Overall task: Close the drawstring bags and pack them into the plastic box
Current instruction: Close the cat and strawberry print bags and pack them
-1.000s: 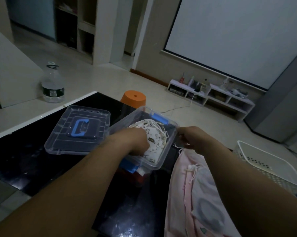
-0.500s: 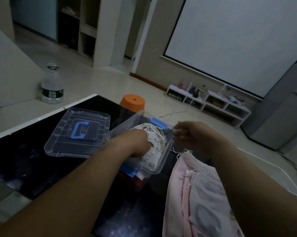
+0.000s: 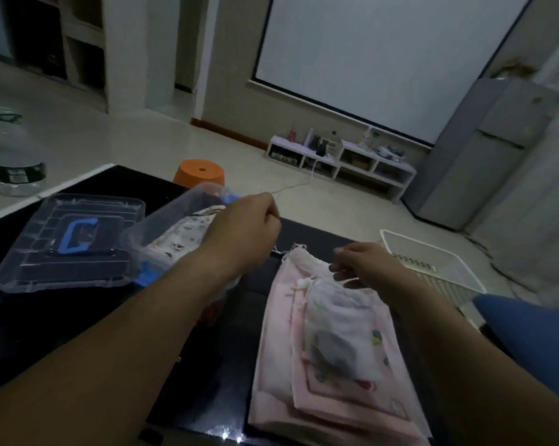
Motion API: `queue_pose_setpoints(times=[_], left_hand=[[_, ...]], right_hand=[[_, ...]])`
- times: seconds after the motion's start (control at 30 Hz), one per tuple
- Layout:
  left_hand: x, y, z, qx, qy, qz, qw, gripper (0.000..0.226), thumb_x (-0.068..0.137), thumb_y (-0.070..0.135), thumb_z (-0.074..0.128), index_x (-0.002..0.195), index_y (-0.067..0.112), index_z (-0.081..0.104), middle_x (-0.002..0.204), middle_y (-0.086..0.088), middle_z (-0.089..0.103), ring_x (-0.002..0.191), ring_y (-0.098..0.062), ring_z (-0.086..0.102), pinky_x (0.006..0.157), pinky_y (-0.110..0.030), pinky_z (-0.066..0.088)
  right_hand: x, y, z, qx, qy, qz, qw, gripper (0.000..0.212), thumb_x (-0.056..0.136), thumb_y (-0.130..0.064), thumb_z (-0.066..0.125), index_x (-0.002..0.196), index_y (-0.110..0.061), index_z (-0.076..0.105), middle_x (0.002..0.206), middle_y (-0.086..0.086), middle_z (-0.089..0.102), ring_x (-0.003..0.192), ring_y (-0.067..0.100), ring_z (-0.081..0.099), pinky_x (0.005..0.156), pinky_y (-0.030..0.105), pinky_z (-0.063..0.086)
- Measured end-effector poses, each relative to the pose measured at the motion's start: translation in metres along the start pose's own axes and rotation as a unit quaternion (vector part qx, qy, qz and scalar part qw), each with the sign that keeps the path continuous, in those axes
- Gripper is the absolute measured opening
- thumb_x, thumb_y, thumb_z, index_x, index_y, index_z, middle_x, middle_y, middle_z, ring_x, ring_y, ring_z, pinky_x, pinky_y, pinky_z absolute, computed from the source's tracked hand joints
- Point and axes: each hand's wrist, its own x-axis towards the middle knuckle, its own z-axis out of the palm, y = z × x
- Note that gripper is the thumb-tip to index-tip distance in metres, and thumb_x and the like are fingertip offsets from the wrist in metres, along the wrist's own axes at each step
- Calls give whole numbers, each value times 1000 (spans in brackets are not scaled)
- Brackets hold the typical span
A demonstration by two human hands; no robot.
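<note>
the top drawstring bag (image 3: 336,313), seemingly soft, light and limp, lies on the stack (image 3: 271,365) on the worktop (image 3: 62,333) beside the plastic box (image 3: 162,220), best taken by its thin cords (image 3: 349,280), where left hand (image 3: 246,233) and right hand (image 3: 358,265) each keep a pinched grip.

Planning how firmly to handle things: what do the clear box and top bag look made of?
The box looks like clear, glossy rigid plastic: contents show through its walls. The top bag looks like thin matte cloth, perhaps cotton: it wrinkles and lies limp.
</note>
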Motion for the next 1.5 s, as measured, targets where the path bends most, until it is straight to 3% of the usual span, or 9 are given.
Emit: queue_pose_setpoints(times=[0.13,0.47,0.67,0.8,0.87,0.93,1.1,1.27,1.5], left_hand=[[-9,31,54,-2,-104,32,994,14,97,22,51,91,25,63,88,8,66,79,-13,62,70,-35,52],[-26,17,177,148,-347,-96,921,24,99,15,54,115,7,70,120,-14,69,108,-31,65,89,-38,54],[-16,-6,191,82,-285,-101,950,80,72,28,51,151,33,40,121,0,69,95,-19,66,82,-30,56],[-21,0,185,-15,-245,-178,953,32,90,14,64,119,2,67,61,4,55,53,-11,52,47,-22,40],[-23,1,181,-108,-244,-231,936,10,91,16,70,90,7,67,61,-5,56,47,-17,51,48,-32,48],[-23,4,174,-221,-243,-270,905,19,95,26,71,83,15,60,71,-5,56,55,-17,51,55,-33,46],[-26,28,144,-397,-259,-310,824,27,101,28,65,121,12,71,112,-11,77,106,-30,73,90,-45,61],[-34,40,123,-379,-278,-252,846,23,101,6,57,117,14,71,110,-14,78,108,-34,73,102,-54,55],[-43,19,145,-471,-239,-319,787,32,108,31,53,124,11,73,117,-13,76,111,-29,73,102,-41,55]], right_hand=[[-13,53,-16,62,25,46,997,18,104,-23,62,103,-7,72,95,15,79,78,23,69,69,33,55],[-19,148,-10,96,73,160,980,26,96,-7,59,71,-9,52,64,13,45,44,18,41,47,25,32],[-10,147,-5,63,60,138,987,27,91,-16,68,68,-15,55,72,8,53,63,24,52,55,31,40],[-17,131,-6,92,60,81,991,21,99,-22,64,79,-16,62,82,6,62,76,21,57,62,31,45],[-20,127,-5,144,55,58,986,16,101,-17,59,94,-13,73,94,12,73,86,26,68,72,35,54],[-25,123,-8,220,41,74,972,19,102,-11,58,109,-11,76,103,13,78,97,30,74,86,41,61],[-45,106,-24,376,-44,122,918,27,103,-8,58,128,-4,66,117,21,75,110,38,72,101,52,56],[-44,101,-24,440,-44,106,891,39,101,-25,67,137,-12,61,123,20,74,112,38,73,102,52,56],[-43,116,-1,425,3,127,896,25,103,-20,58,113,-13,79,118,14,76,108,31,70,91,43,59]])
